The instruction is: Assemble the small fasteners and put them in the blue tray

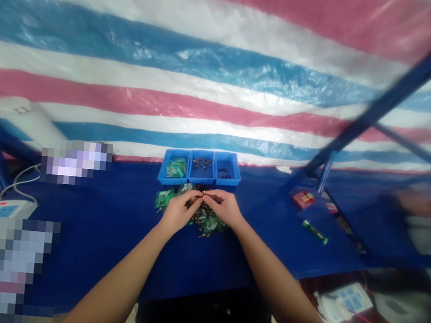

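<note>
Evidently, both my hands are at close work at the middle of the blue-covered table (110, 238). The thumb and fingers of my left hand (181, 209) and of my right hand (225, 207) come together in a narrow pinch, with a small metallic piece (204, 193) at the meeting tips; its exact shape, and which hand bears more of it, I cannot tell. The piece is just above a loose pile of green circuit-board-like pieces and brass-toned fittings (208, 222), in front of three blue bins. The left bin (172, 181) contains green pieces, the middle bin (201, 181) small metallic fittings, and the right bin (227, 181) a few dark small parts. On handling, I judge the piece light and stiff, smooth enough to slip or spin under a careless fingertip. I would assess the best hold as fingertip and thumb across its sides, near the middle, with light pressure. The green pieces, by my estimate, are thin and flat, and better taken by their edges than pressed on the face. To my right lie a green tube (315, 231) and a red box (303, 199).
</note>
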Demonstrator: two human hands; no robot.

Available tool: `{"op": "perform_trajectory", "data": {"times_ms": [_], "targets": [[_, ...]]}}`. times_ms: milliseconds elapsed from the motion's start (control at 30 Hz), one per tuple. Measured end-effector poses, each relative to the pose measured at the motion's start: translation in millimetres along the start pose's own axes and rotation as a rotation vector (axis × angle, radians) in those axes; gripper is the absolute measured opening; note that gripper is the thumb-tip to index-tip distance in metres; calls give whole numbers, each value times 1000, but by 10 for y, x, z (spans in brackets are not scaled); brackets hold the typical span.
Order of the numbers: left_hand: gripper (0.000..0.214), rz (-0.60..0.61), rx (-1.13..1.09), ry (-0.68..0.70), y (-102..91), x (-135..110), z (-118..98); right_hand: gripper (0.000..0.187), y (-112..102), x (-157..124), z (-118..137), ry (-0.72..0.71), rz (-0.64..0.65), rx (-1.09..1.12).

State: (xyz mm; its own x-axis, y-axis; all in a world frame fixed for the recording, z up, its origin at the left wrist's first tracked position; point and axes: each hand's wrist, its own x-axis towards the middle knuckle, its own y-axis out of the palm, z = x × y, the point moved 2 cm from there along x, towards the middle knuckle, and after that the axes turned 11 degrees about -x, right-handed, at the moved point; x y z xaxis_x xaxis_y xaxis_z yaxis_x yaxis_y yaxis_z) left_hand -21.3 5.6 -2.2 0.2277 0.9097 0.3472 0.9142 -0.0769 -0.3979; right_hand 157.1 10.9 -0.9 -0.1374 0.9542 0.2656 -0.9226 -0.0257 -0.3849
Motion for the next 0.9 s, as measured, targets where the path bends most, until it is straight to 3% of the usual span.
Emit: {"op": "perform_trajectory", "data": {"times_ms": [433,900], "targets": [[23,-4,-4,13,-2,3,-3,26,-9,4,13,-8,59,4],[27,-15,19,-17,-1,8,-25,25,-9,21,-4,45,-5,103]]}}
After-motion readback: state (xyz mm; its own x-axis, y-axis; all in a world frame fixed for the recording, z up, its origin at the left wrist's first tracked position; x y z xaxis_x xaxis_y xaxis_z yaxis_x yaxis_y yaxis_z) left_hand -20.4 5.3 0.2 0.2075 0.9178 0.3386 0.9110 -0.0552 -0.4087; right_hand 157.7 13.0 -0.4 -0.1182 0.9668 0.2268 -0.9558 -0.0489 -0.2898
